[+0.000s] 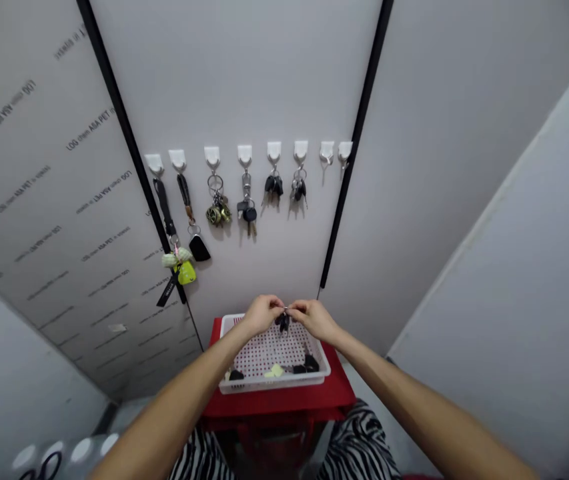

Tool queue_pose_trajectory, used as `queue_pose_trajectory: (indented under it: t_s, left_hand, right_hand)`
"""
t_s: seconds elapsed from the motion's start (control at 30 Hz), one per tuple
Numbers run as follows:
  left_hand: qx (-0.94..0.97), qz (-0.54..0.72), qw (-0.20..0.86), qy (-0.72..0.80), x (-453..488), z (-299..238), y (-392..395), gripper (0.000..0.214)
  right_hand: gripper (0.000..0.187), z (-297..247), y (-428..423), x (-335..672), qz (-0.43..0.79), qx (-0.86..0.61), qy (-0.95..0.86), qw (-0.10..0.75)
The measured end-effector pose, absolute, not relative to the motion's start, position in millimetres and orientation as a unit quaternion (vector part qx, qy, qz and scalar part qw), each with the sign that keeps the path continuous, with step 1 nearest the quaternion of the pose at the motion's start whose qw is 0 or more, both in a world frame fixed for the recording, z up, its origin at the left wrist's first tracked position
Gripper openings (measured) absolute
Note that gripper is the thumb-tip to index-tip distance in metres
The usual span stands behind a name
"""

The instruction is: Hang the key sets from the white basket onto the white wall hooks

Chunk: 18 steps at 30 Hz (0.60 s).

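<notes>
My left hand (263, 313) and my right hand (314, 319) meet above a white perforated basket (273, 383), both pinched on a small bunch of dark keys (283, 323) on a ring that hangs between them. More dark keys (307, 365) and a pale tag (275, 371) lie in the basket. On the wall above runs a row of white hooks (245, 155). Several hooks carry key bunches (247, 208); the two rightmost hooks (335, 153) are bare.
The basket sits on a red stool (284, 403) against the grey wall. Black vertical strips (349, 160) frame the hook panel. A panel with printed film (49, 200) slopes at the left. Zebra-striped trousers (359, 447) show at the bottom.
</notes>
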State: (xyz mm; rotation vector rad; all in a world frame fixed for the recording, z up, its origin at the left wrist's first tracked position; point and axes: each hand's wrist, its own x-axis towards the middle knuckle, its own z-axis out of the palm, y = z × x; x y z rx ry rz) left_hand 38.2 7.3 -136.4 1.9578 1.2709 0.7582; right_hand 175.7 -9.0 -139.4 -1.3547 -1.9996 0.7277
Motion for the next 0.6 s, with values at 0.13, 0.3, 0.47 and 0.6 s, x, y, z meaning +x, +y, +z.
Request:
queue_pose_trajectory:
  t_s: [0.13,0.3,0.47,0.6]
  left_hand:
    - [0.721,0.404,0.305,0.473,52.4,-90.4,20.7,0.012]
    - [0.738,0.499,0.201,0.407,78.0,-14.9,27.2,0.021]
    - [0.772,0.507,0.122,0.363,100.0,36.2,22.9,0.025]
    - [0.783,0.489,0.110,0.368,104.2,42.2,19.7,0.025]
  right_hand:
    - [0.017,-84.7,9.8,190.5,0.344,-0.490,-0.670,0.439]
    - [0.015,9.5,38.5,212.4,0.274,-0.476,-0.609,0.572]
    - [0.008,76.7,59.8,217.5,0.231,-0.442,-0.536,0.682]
    - [0.008,92.3,72.0,213.6,0.209,-0.478,-0.499,0.692]
